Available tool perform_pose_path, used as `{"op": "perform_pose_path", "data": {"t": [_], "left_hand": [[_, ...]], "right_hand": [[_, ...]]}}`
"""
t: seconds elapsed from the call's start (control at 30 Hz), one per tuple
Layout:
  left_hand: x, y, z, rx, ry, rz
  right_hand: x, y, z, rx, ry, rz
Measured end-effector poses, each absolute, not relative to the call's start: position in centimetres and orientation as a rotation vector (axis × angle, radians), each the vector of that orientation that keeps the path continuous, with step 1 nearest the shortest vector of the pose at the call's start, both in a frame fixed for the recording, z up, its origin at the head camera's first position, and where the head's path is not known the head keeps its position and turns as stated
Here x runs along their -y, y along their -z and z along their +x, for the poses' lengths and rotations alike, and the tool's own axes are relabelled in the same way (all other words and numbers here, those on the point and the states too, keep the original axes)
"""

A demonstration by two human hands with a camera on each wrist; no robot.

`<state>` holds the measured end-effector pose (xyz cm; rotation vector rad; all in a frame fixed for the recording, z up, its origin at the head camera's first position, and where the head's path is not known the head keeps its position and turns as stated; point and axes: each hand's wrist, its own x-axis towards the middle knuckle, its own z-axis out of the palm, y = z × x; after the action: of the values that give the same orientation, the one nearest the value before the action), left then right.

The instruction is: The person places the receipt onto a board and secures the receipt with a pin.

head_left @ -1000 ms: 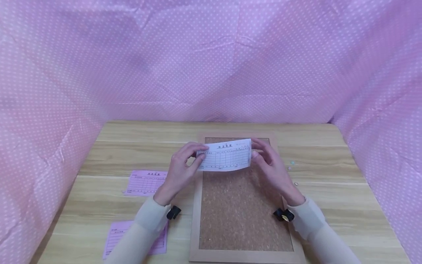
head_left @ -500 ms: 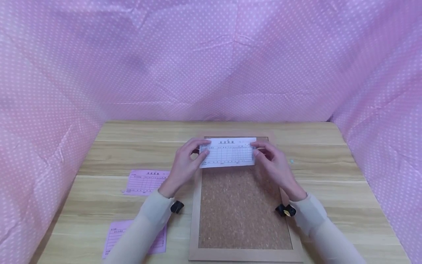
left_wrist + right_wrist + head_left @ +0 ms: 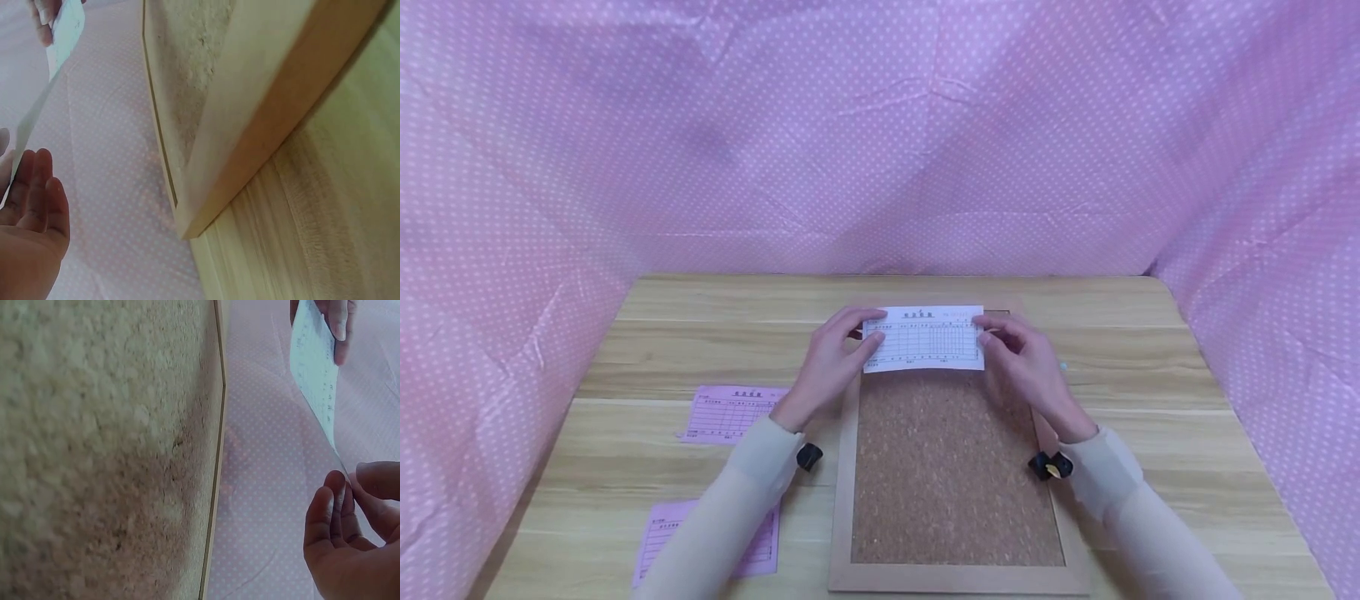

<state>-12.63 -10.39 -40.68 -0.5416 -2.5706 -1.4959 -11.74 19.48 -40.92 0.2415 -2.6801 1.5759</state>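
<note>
Hands, two: left hand and right hand — each in a narrow pinch, thumb against fingers, on the same item.
White printed form, one: spanning the gap between the two pinches, left edge in the left fingers, right edge in the right; clear of the cork.
Framed cork board, one: beneath the form, running from under the fingers toward the person.
Pink printed forms, two: left of the left fingers and nearer the person; both partly covered by the left arm.
Small green piece, one: just right of the right hand.
Black wrist devices, two: one inside each wrist, behind the fingers.
Wood-grain table, one: under all.
Pink dotted cloth: beyond the fingers and to both sides.

Differences — against a second ago, the form lies level instead of rising rightward; form and both hands sit slightly farther from the person.
</note>
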Motion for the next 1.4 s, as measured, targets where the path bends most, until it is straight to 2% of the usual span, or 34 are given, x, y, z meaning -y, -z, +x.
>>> {"op": "perform_pose_path", "data": {"t": [1.07, 1.4], "left_hand": [[8.5, 43.1, -16.6, 2.96, 1.306, -0.475], [8.4, 43.8, -17.1, 3.025, 1.194, -0.555]], "right_hand": [[-20.3, 41.9, -15.1, 2.903, -1.388, 0.259], [-20.5, 42.6, -16.0, 3.002, -1.355, 0.294]]}}
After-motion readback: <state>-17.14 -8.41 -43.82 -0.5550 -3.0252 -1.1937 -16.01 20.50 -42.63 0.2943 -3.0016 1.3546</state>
